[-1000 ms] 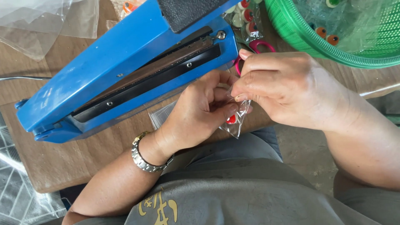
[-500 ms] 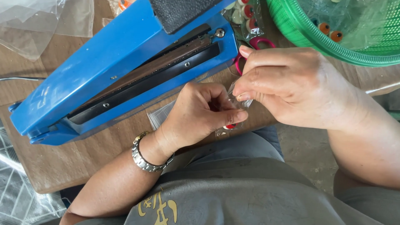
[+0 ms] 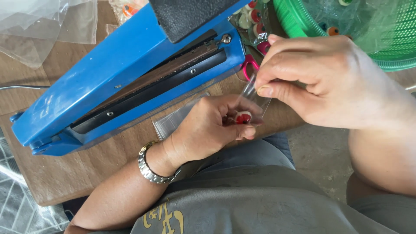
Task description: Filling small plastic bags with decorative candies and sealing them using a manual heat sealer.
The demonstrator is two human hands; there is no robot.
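Just in front of the blue sealer (image 3: pixel 125 73), the right hand (image 3: pixel 320 82) pinches a clear bag's (image 3: pixel 255 93) top; the left hand (image 3: pixel 212 128) curls closed around its half-hidden red-and-white piece (image 3: pixel 243 117).

Small home-style packing workshop, worn wooden table (image 3: pixel 60 177) on a bare concrete floor (image 3: pixel 320 160), blue impulse heat sealer (image 3: pixel 125 78) standing open, loose clear plastic bags (image 3: pixel 39 26) piled at the edge, green mesh basket (image 3: pixel 303 21) of small round red-and-white parts, pink-handled scissors (image 3: pixel 250 65)

We had the sealer (image 3: pixel 130 73) on the bench (image 3: pixel 65 173), basket (image 3: pixel 303 21) far right, loose bags (image 3: pixel 43 26) far left, scissors (image 3: pixel 250 65) between sealer and basket.
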